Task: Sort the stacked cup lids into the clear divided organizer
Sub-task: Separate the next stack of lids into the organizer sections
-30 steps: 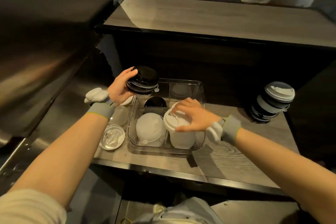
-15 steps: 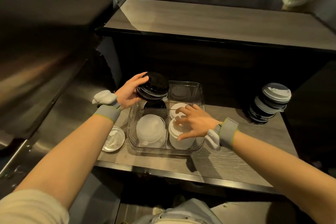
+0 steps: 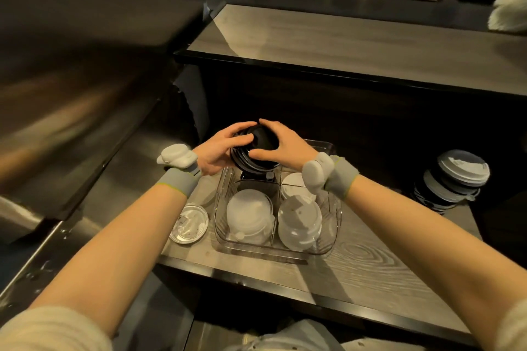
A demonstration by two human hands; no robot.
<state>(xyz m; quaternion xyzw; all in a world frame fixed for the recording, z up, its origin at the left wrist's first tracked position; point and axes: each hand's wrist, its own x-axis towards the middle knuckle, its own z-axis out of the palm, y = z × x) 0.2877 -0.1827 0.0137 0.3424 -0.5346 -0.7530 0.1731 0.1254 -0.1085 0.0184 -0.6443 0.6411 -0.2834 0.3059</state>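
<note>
The clear divided organizer (image 3: 328, 248) stands on the wooden shelf. White lids (image 3: 248, 214) fill its near left compartment and a second white lid stack (image 3: 299, 222) its near right one. More white lids (image 3: 293, 182) lie in the far right compartment. My left hand (image 3: 219, 148) and my right hand (image 3: 282, 142) both grip a stack of black lids (image 3: 256, 151), tilted, just above the far left compartment.
A clear lid (image 3: 188, 223) lies flat on the shelf left of the organizer. A leaning stack of mixed black and white lids (image 3: 450, 179) sits at the right end. A steel surface slopes on the left; a higher counter (image 3: 356, 43) runs behind.
My right hand has left the white stack in the near right compartment and joined my left hand on the black lids, which have shifted right over the organizer's far left compartment.
</note>
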